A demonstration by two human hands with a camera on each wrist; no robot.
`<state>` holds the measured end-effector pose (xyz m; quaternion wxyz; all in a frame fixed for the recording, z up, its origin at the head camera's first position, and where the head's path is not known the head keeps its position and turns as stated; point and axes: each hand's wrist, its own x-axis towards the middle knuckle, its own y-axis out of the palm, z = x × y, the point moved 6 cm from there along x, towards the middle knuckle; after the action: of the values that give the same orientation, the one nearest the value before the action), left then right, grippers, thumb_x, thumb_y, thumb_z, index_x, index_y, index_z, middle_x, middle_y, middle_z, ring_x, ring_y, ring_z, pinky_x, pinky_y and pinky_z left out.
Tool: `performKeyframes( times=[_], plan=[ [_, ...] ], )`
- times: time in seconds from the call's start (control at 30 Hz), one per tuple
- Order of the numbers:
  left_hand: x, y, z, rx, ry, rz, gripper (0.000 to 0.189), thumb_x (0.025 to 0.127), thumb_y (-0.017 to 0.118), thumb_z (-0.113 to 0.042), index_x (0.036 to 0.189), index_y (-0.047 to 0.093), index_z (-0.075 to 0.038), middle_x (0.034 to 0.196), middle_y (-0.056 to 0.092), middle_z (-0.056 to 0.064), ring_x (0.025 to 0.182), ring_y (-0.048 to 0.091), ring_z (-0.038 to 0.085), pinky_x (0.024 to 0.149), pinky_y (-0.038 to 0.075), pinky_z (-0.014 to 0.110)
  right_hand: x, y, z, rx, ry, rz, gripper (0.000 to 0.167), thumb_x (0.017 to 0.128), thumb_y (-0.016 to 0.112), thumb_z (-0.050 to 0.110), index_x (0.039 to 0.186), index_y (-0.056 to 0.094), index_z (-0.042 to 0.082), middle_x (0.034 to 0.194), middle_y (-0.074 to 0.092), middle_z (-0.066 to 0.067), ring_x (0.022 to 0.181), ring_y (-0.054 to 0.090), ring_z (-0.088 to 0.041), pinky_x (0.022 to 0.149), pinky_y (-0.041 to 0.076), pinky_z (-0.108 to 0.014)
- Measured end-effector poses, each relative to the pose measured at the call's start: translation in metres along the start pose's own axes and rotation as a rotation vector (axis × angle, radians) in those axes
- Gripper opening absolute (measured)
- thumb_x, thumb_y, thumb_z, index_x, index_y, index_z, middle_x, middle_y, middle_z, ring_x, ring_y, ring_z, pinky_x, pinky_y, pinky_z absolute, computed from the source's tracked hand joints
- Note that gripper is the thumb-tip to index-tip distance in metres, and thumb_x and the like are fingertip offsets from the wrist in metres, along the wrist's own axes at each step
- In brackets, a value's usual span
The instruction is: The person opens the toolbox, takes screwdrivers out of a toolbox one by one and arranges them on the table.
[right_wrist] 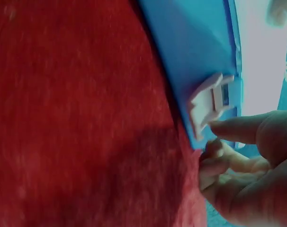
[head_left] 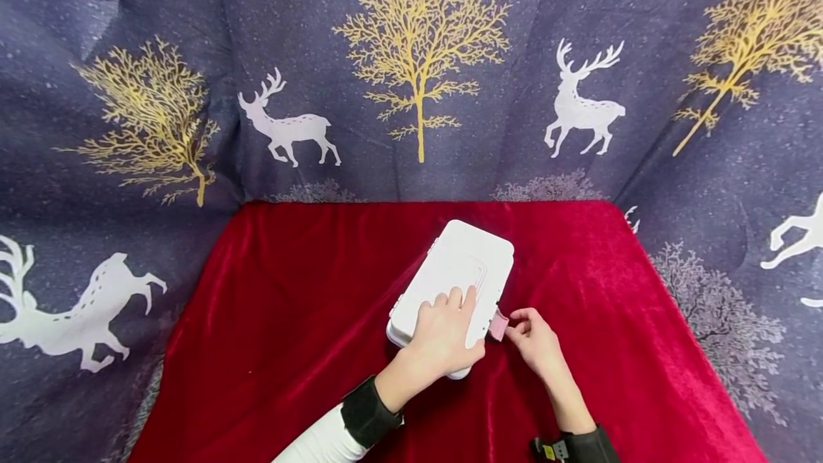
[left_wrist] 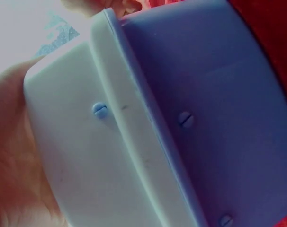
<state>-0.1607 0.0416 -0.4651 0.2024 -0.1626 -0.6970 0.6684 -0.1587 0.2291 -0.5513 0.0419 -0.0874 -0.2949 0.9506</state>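
Observation:
A white lidded box (head_left: 450,270) lies at a slant on the red cloth, its lid down. My left hand (head_left: 444,334) rests on the lid's near part, fingers stretched over the top and thumb by the right edge. In the left wrist view the box's end wall (left_wrist: 219,94) and lid rim (left_wrist: 129,123) show close up, with the palm beside them. On the box's right side a pink latch (head_left: 498,325) sticks outward. My right hand (head_left: 536,341) pinches its outer edge with the fingertips. The right wrist view shows the latch (right_wrist: 207,106) swung out from the wall.
Red velvet cloth (head_left: 289,306) covers the table around the box. Behind and at both sides hangs a dark blue curtain (head_left: 444,177) printed with deer and trees. Dark bands (head_left: 369,411) circle the wrists.

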Motion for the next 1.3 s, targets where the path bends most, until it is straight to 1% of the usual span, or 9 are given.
performKeyframes(
  times=[0.07, 0.2, 0.3, 0.5, 0.7, 0.83, 0.97, 1.13, 1.3],
  plan=[
    [-0.001, 0.0, 0.0, 0.005, -0.002, -0.008, 0.085, 0.086, 0.065, -0.061, 0.154, 0.048, -0.013, 0.12, 0.059, 0.003, 0.092, 0.056, 0.019, 0.064, 0.042, 0.034, 0.0, 0.004, 0.004, -0.016, -0.019, 0.004, 0.021, 0.093, 0.072, 0.006, 0.11, 0.063, 0.0, 0.079, 0.067, -0.004, 0.068, 0.061, -0.013, 0.061, 0.048, -0.026],
    [-0.001, 0.001, -0.001, 0.026, 0.002, -0.045, 0.083, 0.085, 0.065, -0.061, 0.152, 0.05, -0.013, 0.117, 0.059, 0.003, 0.089, 0.056, 0.018, 0.061, 0.041, 0.032, 0.001, 0.019, 0.012, 0.138, -0.057, 0.116, 0.011, 0.1, 0.063, 0.003, 0.107, 0.062, -0.005, 0.083, 0.07, -0.011, 0.066, 0.065, -0.017, 0.058, 0.054, -0.028],
    [-0.001, 0.001, -0.002, 0.029, 0.008, -0.075, 0.082, 0.085, 0.066, -0.06, 0.151, 0.052, -0.013, 0.115, 0.06, 0.003, 0.088, 0.057, 0.017, 0.06, 0.041, 0.031, 0.002, 0.025, 0.011, 0.249, -0.034, 0.163, 0.015, 0.105, 0.055, 0.005, 0.107, 0.061, -0.009, 0.086, 0.068, -0.015, 0.068, 0.066, -0.02, 0.059, 0.057, -0.032],
    [-0.002, 0.0, -0.003, 0.055, 0.015, -0.148, 0.08, 0.084, 0.066, -0.061, 0.148, 0.056, -0.014, 0.111, 0.062, 0.002, 0.086, 0.059, 0.016, 0.059, 0.041, 0.03, 0.003, 0.027, 0.005, 0.346, 0.057, 0.132, 0.024, 0.11, 0.049, 0.014, 0.11, 0.059, -0.008, 0.088, 0.067, -0.014, 0.068, 0.063, -0.019, 0.058, 0.055, -0.031],
    [-0.001, -0.005, 0.001, 0.028, 0.022, -0.192, 0.08, 0.081, 0.072, -0.058, 0.149, 0.055, -0.02, 0.101, 0.059, 0.004, 0.079, 0.058, 0.016, 0.055, 0.039, 0.029, 0.004, 0.024, 0.011, 0.386, 0.027, 0.107, 0.025, 0.109, 0.052, 0.016, 0.112, 0.059, -0.008, 0.086, 0.068, -0.014, 0.065, 0.062, -0.017, 0.056, 0.052, -0.028],
    [0.0, -0.009, 0.006, -0.039, 0.024, -0.17, 0.086, 0.077, 0.077, -0.055, 0.152, 0.051, -0.021, 0.098, 0.057, 0.006, 0.074, 0.057, 0.016, 0.049, 0.038, 0.029, 0.003, 0.024, 0.013, 0.379, 0.014, 0.094, 0.024, 0.108, 0.054, 0.015, 0.113, 0.059, -0.009, 0.087, 0.069, -0.015, 0.064, 0.061, -0.017, 0.056, 0.05, -0.027],
    [0.002, -0.013, 0.014, -0.146, 0.015, -0.101, 0.092, 0.077, 0.079, -0.053, 0.156, 0.045, -0.02, 0.099, 0.055, 0.008, 0.072, 0.057, 0.016, 0.049, 0.04, 0.03, 0.002, 0.025, 0.011, 0.37, 0.041, 0.091, 0.026, 0.109, 0.054, 0.015, 0.115, 0.059, -0.009, 0.088, 0.07, -0.017, 0.063, 0.06, -0.017, 0.055, 0.049, -0.027],
    [0.005, -0.02, 0.029, -0.299, -0.025, -0.041, 0.089, 0.077, 0.078, -0.051, 0.155, 0.044, -0.027, 0.1, 0.054, 0.005, 0.07, 0.056, 0.015, 0.055, 0.044, 0.032, 0.002, 0.027, 0.01, 0.365, 0.06, 0.088, 0.026, 0.109, 0.054, 0.016, 0.115, 0.058, -0.008, 0.089, 0.071, -0.018, 0.063, 0.06, -0.017, 0.054, 0.047, -0.026],
    [0.011, -0.028, 0.043, -0.362, -0.032, -0.031, 0.081, 0.078, 0.076, -0.053, 0.152, 0.048, -0.035, 0.1, 0.055, 0.002, 0.069, 0.055, 0.015, 0.061, 0.046, 0.032, 0.004, 0.027, 0.012, 0.332, 0.067, 0.064, 0.027, 0.106, 0.058, 0.021, 0.113, 0.058, -0.006, 0.083, 0.071, -0.014, 0.061, 0.06, -0.017, 0.053, 0.047, -0.026]
  ],
)
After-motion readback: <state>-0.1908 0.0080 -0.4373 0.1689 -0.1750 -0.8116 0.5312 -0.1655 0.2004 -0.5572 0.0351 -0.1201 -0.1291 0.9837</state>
